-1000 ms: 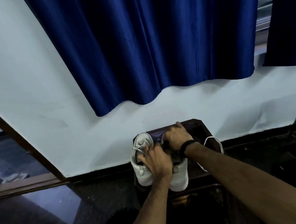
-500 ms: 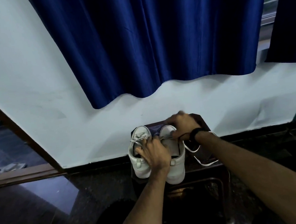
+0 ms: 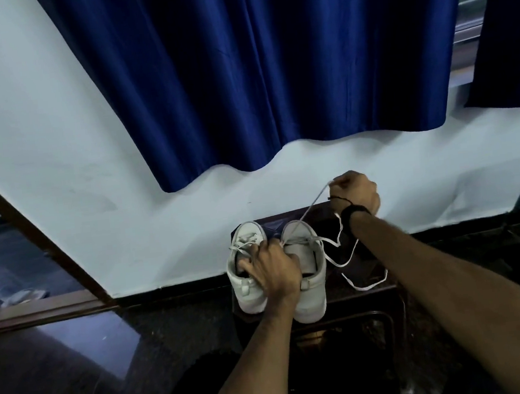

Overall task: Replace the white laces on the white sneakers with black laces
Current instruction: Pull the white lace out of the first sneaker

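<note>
Sneakers (image 3: 305, 275), a white pair, stand side by side on the dark tabletop (image 3: 371, 291). Left hand (image 3: 273, 275) curls over both collars, gripping them. Right hand (image 3: 356, 191), raised beyond the sneakers, pinches a white lace (image 3: 309, 207) drawn taut.

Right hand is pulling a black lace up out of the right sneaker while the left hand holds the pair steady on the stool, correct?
Not quite: the lace the right hand is pulling from the right sneaker is white, as the head view shows. The left hand does hold the pair on the stool.
</note>
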`<state>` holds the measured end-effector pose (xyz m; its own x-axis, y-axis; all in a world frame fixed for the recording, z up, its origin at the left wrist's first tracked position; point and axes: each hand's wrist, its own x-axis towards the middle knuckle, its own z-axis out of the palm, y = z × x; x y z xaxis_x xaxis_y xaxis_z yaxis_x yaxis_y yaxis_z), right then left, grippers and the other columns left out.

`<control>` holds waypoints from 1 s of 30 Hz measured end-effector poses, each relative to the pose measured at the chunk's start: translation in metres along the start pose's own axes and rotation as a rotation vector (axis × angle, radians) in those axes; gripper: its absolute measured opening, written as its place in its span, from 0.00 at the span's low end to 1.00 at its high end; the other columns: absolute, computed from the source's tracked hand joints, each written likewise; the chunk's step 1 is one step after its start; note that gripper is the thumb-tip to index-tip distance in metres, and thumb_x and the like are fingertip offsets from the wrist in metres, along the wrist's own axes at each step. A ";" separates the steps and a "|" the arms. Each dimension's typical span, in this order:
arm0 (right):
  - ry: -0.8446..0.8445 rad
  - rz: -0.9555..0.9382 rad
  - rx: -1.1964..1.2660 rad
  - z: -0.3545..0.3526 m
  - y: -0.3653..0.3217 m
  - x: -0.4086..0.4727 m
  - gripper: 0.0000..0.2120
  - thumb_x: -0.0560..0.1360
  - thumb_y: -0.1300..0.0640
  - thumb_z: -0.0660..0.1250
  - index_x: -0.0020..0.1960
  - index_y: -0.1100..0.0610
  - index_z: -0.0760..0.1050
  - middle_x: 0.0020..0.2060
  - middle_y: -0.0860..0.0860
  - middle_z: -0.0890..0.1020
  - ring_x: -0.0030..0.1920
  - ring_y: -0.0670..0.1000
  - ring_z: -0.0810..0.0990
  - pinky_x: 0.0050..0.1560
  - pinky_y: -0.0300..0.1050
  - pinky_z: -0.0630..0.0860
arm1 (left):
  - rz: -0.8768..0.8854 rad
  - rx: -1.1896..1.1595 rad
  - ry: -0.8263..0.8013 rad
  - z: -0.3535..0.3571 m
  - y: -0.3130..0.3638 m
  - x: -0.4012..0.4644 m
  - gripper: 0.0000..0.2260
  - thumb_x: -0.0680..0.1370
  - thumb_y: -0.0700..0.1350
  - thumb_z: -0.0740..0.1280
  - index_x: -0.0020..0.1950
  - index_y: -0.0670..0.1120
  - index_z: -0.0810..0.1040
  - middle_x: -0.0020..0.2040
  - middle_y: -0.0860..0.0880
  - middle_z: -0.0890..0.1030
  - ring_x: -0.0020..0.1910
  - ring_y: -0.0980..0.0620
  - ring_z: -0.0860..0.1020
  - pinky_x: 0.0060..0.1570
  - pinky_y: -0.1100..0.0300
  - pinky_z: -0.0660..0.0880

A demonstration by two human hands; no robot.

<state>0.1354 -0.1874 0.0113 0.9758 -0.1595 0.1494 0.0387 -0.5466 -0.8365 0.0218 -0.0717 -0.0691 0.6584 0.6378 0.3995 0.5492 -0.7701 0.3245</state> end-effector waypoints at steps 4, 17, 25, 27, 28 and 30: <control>-0.034 0.107 0.011 0.000 0.010 0.008 0.09 0.71 0.54 0.67 0.49 0.49 0.82 0.48 0.52 0.84 0.53 0.57 0.79 0.53 0.47 0.73 | -0.011 0.003 0.024 0.002 0.001 0.002 0.06 0.62 0.43 0.69 0.38 0.49 0.81 0.38 0.50 0.83 0.50 0.45 0.79 0.54 0.45 0.59; -0.522 -0.791 -0.825 0.059 0.000 -0.038 0.15 0.77 0.50 0.62 0.59 0.54 0.78 0.57 0.57 0.80 0.58 0.57 0.78 0.67 0.49 0.63 | -0.013 0.000 -0.031 0.003 -0.001 0.004 0.04 0.70 0.43 0.67 0.39 0.48 0.82 0.40 0.48 0.84 0.51 0.43 0.78 0.52 0.45 0.58; -0.074 -0.225 -0.158 -0.007 -0.018 0.009 0.08 0.71 0.57 0.69 0.47 0.48 0.83 0.44 0.51 0.84 0.46 0.56 0.82 0.48 0.46 0.77 | -0.001 0.033 -0.012 -0.002 0.001 0.001 0.07 0.67 0.45 0.68 0.43 0.49 0.82 0.44 0.50 0.83 0.55 0.45 0.77 0.54 0.45 0.59; -0.075 -0.149 -0.108 -0.023 -0.017 0.026 0.07 0.69 0.58 0.70 0.45 0.49 0.83 0.42 0.52 0.84 0.44 0.57 0.82 0.46 0.46 0.79 | 0.060 0.072 -0.040 -0.007 0.003 0.003 0.12 0.68 0.44 0.68 0.50 0.50 0.82 0.52 0.50 0.81 0.60 0.45 0.74 0.57 0.44 0.57; -0.082 -0.118 -0.096 -0.027 -0.015 0.031 0.06 0.70 0.58 0.70 0.45 0.50 0.83 0.42 0.53 0.84 0.44 0.57 0.82 0.46 0.46 0.79 | 0.133 0.115 -0.080 -0.008 0.004 0.005 0.15 0.69 0.44 0.68 0.56 0.50 0.81 0.57 0.50 0.79 0.63 0.46 0.71 0.59 0.44 0.55; -0.099 -0.076 -0.071 -0.027 -0.007 0.034 0.10 0.70 0.59 0.70 0.51 0.53 0.81 0.46 0.56 0.84 0.47 0.57 0.82 0.49 0.45 0.79 | 0.334 0.212 -0.149 -0.010 0.006 0.011 0.22 0.70 0.44 0.68 0.65 0.49 0.75 0.64 0.50 0.76 0.67 0.47 0.67 0.62 0.45 0.55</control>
<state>0.1624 -0.2108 0.0363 0.9872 -0.0359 0.1552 0.1012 -0.6110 -0.7851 0.0275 -0.0694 -0.0541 0.8769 0.3595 0.3191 0.3765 -0.9264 0.0088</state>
